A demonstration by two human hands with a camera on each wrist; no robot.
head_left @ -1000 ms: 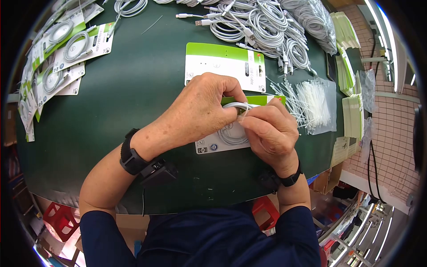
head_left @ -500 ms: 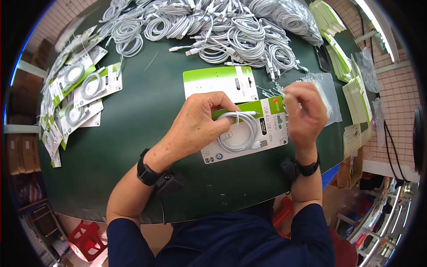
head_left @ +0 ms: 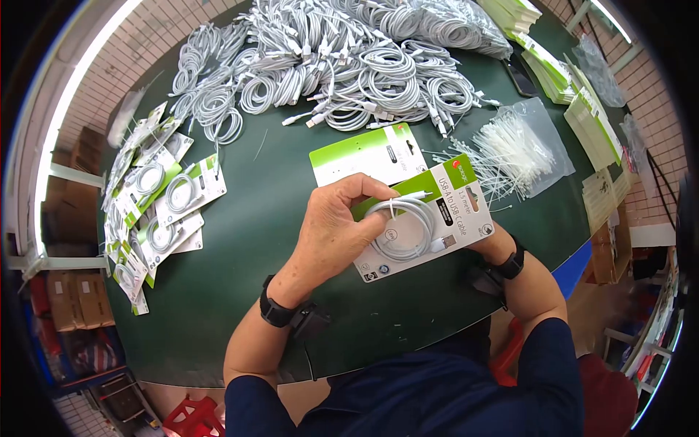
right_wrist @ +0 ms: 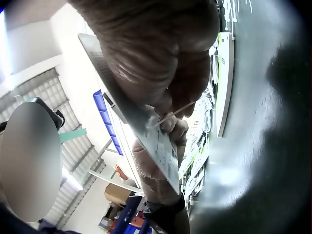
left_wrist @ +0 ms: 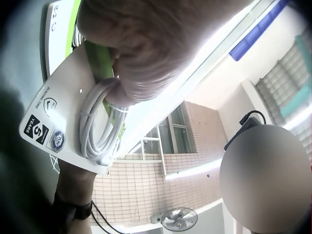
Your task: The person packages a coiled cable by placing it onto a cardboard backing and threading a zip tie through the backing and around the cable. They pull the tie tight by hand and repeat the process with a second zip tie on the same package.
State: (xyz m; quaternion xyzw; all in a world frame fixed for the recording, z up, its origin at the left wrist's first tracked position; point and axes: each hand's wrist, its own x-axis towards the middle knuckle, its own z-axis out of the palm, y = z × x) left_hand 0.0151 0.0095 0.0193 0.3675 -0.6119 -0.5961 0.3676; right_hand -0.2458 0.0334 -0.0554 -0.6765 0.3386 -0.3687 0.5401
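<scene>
A green-and-white USB cable card [head_left: 457, 206] is raised tilted over the table, with a coiled white USB cable [head_left: 419, 251] on its front. A thin white cable tie [head_left: 393, 209] loops round the top of the coil. My left hand [head_left: 331, 233] pinches the coil and the card's left edge between thumb and fingers. Behind the card is my right hand [right_wrist: 151, 58], mostly hidden in the head view. In the right wrist view its curled fingers pinch the tie's thin strip [right_wrist: 170, 115] at the card's back.
Another card [head_left: 349, 153] lies just beyond. White cables [head_left: 320, 65] pile up at the back. Loose cable ties [head_left: 510, 149] spill from a clear bag at right, near a phone [head_left: 519, 76] and card stacks [head_left: 593, 135]. Cards with cables [head_left: 156, 211] heap at left.
The right hand first worked at the coil's front, then pulled away to the right, and is now behind the card. The left hand keeps its grip as the card comes up and tilts.
</scene>
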